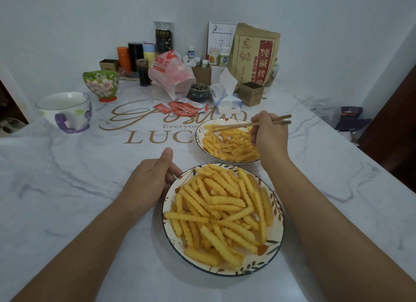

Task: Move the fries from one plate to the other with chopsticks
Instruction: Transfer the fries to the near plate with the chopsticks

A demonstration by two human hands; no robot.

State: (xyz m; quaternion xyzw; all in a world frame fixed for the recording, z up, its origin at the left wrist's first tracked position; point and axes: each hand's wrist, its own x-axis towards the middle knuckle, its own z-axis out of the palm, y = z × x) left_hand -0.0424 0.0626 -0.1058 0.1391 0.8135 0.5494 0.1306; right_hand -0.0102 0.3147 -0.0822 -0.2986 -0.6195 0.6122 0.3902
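At the far left of the counter [67, 189] stands a white mug [65, 111] with a purple handle, and behind it a green flowered bowl [102, 84]. Red sauce packets [180, 108] lie further in, before a pink plastic bag [172, 73].

The left hand [149, 180] rests on the counter beside the near plate [273, 250], forearm reaching in from the lower left. Its thumb points up and away, and its fingers [173, 173] curl loosely against the plate's left rim, touching it; whether they truly grip it cannot be told.

The near plate is heaped with crinkle-cut fries [222, 211]. Just beyond it, nearly touching, sits the far plate [199, 137], also holding fries in a thinner layer.

The right hand [269, 133] hovers over the far plate's right edge, forearm running up from the lower right, wrist bent leftward. Its fingers are closed round the chopsticks [238, 125], which lie almost level, tips pointing left and meeting close together over the far plate's fries. Whether they pinch a fry is unclear.

A tissue pack [226, 97] and a brown paper bag [254, 54] stand behind.
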